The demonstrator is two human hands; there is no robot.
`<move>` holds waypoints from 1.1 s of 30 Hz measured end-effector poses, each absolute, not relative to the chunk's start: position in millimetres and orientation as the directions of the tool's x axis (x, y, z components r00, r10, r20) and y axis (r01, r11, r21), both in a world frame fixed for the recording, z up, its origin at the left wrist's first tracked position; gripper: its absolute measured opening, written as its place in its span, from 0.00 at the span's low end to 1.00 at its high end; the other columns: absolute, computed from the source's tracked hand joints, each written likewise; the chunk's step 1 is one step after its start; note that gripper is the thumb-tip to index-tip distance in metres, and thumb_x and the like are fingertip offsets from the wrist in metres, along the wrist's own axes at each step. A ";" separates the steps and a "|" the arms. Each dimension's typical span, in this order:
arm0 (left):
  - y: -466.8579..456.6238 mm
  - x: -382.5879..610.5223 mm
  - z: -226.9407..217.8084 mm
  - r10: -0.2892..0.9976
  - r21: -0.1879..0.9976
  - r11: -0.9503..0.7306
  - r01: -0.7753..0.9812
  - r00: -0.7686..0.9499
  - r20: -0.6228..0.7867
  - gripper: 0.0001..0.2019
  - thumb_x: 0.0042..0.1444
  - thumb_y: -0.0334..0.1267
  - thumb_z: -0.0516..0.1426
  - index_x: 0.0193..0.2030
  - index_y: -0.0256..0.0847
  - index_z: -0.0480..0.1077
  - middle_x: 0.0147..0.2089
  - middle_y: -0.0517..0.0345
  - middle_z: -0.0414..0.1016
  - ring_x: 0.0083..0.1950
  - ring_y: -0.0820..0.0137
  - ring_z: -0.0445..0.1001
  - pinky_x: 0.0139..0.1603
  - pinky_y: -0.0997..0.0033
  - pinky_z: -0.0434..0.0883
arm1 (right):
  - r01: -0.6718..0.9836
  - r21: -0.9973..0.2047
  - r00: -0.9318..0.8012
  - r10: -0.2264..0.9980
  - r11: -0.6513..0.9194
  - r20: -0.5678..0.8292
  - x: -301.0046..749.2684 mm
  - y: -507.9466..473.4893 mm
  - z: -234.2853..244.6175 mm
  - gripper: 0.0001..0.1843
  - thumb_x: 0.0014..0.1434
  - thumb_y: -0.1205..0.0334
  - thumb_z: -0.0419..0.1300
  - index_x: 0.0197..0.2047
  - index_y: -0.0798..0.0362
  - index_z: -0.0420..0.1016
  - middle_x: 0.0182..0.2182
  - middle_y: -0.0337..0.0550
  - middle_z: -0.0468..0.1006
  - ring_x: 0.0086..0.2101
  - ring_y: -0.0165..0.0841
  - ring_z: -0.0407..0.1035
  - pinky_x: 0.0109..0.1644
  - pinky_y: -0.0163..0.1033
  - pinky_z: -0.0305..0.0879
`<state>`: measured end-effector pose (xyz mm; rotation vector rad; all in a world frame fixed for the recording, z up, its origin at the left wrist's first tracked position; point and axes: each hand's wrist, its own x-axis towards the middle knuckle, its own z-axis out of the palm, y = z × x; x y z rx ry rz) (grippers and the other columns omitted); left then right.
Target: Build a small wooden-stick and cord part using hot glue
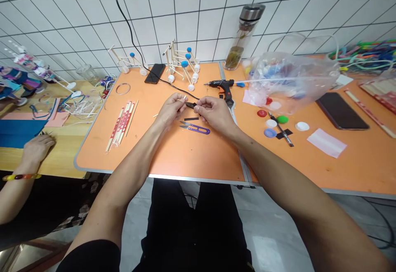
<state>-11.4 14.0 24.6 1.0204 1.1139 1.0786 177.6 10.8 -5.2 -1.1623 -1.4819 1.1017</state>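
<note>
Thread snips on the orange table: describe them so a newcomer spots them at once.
On the orange table, look just below the person's left hand and right hand. Small thread snips lie flat there, blades pointing left, under a short black strip. Their purple looped grip sets them apart from the black glue gun farther up.

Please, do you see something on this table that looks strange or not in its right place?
Yes, the black cable looks odd. It comes down the tiled wall and lies loose across the middle of the orange table, passing just behind the right hand, right in the work area.
</note>
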 end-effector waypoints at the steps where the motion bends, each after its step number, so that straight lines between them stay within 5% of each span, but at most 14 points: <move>1: 14.4 -11.9 23.7 0.981 0.975 0.176 -0.137 0.112 -0.162 0.04 0.73 0.32 0.59 0.44 0.42 0.73 0.24 0.69 0.61 0.19 0.77 0.48 0.23 0.78 0.45 | 0.152 -0.978 -0.130 0.984 0.143 0.124 178.0 10.1 -5.2 0.05 0.60 0.59 0.70 0.36 0.49 0.79 0.26 0.35 0.80 0.22 0.27 0.69 0.26 0.36 0.63; 8: 12.1 -11.6 25.4 0.975 0.967 0.200 -0.160 0.128 -0.180 0.05 0.72 0.32 0.61 0.51 0.43 0.78 0.22 0.72 0.53 0.19 0.77 0.44 0.22 0.77 0.41 | 0.131 -0.978 -0.127 0.981 0.163 0.146 182.0 10.4 -8.7 0.08 0.61 0.56 0.72 0.39 0.49 0.81 0.27 0.36 0.81 0.24 0.28 0.70 0.29 0.36 0.66; 18: 11.0 -9.4 27.1 0.979 0.971 0.200 -0.133 0.072 -0.191 0.14 0.80 0.34 0.57 0.38 0.42 0.70 0.20 0.72 0.52 0.18 0.78 0.42 0.21 0.77 0.39 | 0.158 -0.974 -0.104 0.983 0.165 0.150 184.2 12.1 -9.0 0.05 0.63 0.59 0.71 0.39 0.49 0.80 0.28 0.36 0.80 0.26 0.30 0.73 0.33 0.37 0.69; 24: 11.6 -13.4 31.1 0.954 0.940 0.296 -0.168 0.109 -0.281 0.19 0.79 0.55 0.62 0.43 0.42 0.76 0.21 0.74 0.47 0.18 0.78 0.41 0.21 0.77 0.39 | 0.174 -0.970 -0.101 0.983 0.171 0.155 184.4 11.0 -8.4 0.06 0.63 0.58 0.71 0.38 0.49 0.80 0.28 0.36 0.81 0.27 0.30 0.72 0.34 0.38 0.68; 27: 14.3 -15.1 27.5 0.942 0.929 0.327 -0.175 0.143 -0.305 0.26 0.78 0.61 0.60 0.37 0.40 0.75 0.20 0.73 0.47 0.18 0.79 0.40 0.20 0.76 0.39 | 0.177 -0.971 -0.103 0.984 0.162 0.146 183.6 10.0 -7.9 0.06 0.61 0.57 0.70 0.38 0.49 0.79 0.27 0.35 0.80 0.26 0.30 0.71 0.33 0.38 0.67; 33: 19.5 -15.8 16.3 0.926 0.915 0.376 -0.150 0.108 -0.363 0.30 0.79 0.55 0.59 0.26 0.41 0.66 0.19 0.72 0.45 0.17 0.80 0.39 0.20 0.77 0.39 | 0.155 -0.979 -0.118 0.986 0.135 0.117 183.2 7.0 -8.8 0.08 0.60 0.55 0.71 0.38 0.49 0.80 0.28 0.36 0.80 0.26 0.30 0.73 0.34 0.39 0.69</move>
